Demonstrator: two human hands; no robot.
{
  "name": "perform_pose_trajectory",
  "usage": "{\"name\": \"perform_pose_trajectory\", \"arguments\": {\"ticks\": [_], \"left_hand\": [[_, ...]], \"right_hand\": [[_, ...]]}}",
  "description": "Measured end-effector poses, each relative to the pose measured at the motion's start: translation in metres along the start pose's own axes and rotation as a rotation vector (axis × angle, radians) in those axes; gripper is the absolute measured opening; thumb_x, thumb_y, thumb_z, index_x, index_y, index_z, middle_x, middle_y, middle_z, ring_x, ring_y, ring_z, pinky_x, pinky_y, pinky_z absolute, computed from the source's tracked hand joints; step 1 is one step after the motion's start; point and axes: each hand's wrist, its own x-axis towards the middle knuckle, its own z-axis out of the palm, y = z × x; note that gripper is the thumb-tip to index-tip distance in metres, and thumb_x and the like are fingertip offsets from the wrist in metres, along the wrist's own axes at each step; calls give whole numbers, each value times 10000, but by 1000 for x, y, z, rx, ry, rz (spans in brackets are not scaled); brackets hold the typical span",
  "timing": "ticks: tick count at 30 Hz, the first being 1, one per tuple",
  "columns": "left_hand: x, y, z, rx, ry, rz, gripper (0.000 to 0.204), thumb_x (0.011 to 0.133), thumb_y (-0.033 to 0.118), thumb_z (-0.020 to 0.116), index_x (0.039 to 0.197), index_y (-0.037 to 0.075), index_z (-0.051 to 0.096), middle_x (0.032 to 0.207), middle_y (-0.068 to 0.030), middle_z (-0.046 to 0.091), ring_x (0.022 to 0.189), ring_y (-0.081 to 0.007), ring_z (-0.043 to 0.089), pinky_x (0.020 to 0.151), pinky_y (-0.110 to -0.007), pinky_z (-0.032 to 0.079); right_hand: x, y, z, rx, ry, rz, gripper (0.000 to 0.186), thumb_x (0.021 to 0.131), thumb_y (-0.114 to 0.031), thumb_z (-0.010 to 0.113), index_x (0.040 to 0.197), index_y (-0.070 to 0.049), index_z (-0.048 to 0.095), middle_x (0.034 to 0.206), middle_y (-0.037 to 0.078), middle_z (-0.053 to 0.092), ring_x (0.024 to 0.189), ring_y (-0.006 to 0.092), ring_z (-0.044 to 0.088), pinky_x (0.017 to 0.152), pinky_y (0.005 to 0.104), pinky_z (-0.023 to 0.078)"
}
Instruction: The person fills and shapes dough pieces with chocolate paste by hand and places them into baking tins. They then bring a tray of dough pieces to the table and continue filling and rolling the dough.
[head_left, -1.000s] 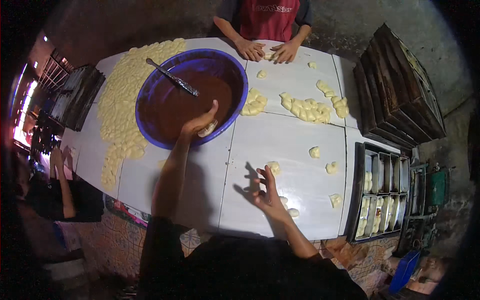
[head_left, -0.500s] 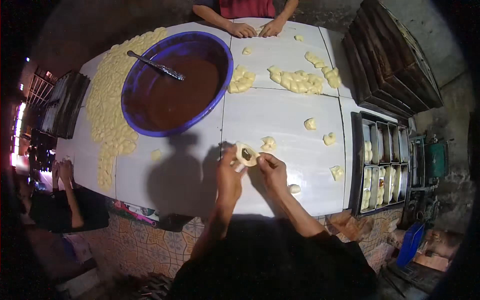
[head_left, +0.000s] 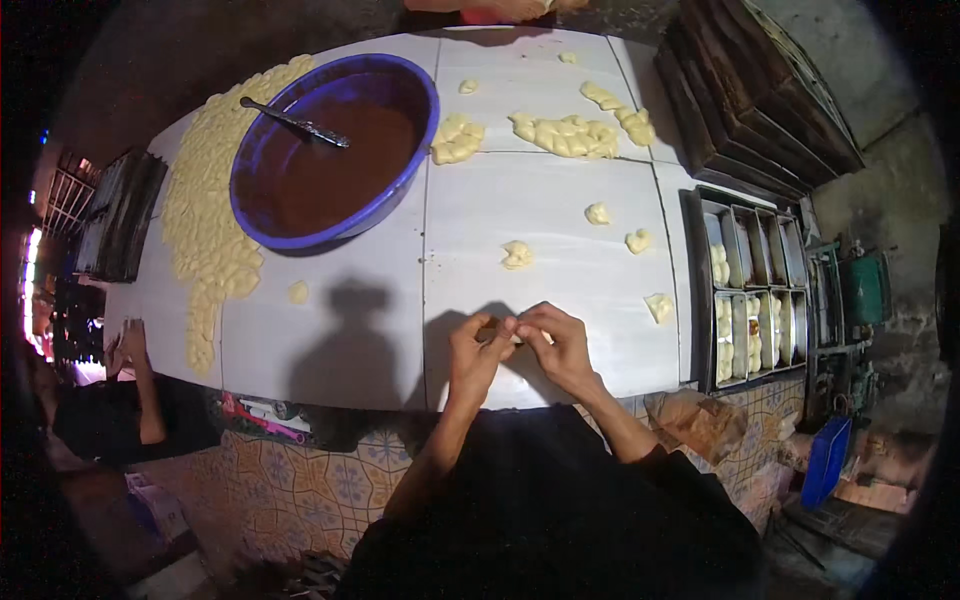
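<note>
My left hand (head_left: 474,358) and my right hand (head_left: 560,348) meet above the near part of the white table. Fingertips of both pinch together around a small piece of dough (head_left: 517,339), which they mostly cover. Whether its filling still shows, I cannot tell. Beyond my hands lies a loose dough lump (head_left: 516,255), with other lumps (head_left: 597,213) to its right. A blue basin (head_left: 425,150) of brown filling (head_left: 340,165) stands at the far left of the table, and a metal spoon-like utensil (head_left: 295,122) leans in it.
Many dough pieces (head_left: 205,190) cover the table's left side; a longer cluster (head_left: 565,135) lies farther back. At right are metal baking tins (head_left: 750,255), some holding dough, and stacked dark trays (head_left: 750,100). Another person's arm (head_left: 145,390) shows at left; part of a person (head_left: 480,8) appears beyond the table.
My hands have closed together over the dough, whose dark filling showed in its open middle before. The view has shifted, and the hands across the table are no longer seen working there.
</note>
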Motion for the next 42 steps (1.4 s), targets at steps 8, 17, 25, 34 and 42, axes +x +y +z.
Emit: {"name": "perform_pose_trajectory", "arguments": {"ticks": [8,17,25,34,42], "left_hand": [[-3,-24,4,261,-369,315,366,841,-74,623,1184,2,520,954,-68,636,822,-97,611,720,-259,528],[10,-25,-3,197,-215,116,247,807,-40,617,1053,-48,598,1029,-134,606,981,-199,592,884,-306,473],[30,-82,-91,50,14,162,98,867,-67,566,962,-71,586,849,-130,626,771,-215,656,717,-300,559],[27,-75,-103,101,-107,234,102,911,-65,508,1001,-81,551,885,-170,640,816,-253,669,763,-342,581],[27,-82,-110,16,-103,225,95,927,-51,497,995,-66,562,876,-143,636,849,-247,670,790,-347,575]], "right_hand": [[-21,4,-22,345,-221,480,441,922,-125,564,1344,-43,468,1094,113,571,873,147,571,716,280,490],[-22,78,-69,123,31,292,508,719,31,671,1219,9,585,1200,138,613,1064,227,601,910,334,492],[-32,66,-69,-510,-237,132,712,690,-98,735,1336,-36,443,1287,190,478,1210,344,461,1045,402,392],[-5,60,-66,-480,-332,211,534,680,-91,696,1179,-18,520,1168,172,516,1125,333,484,980,407,427],[5,55,-60,-630,-371,45,526,733,-79,658,1230,7,508,1226,209,514,1120,375,491,989,444,422]]}}
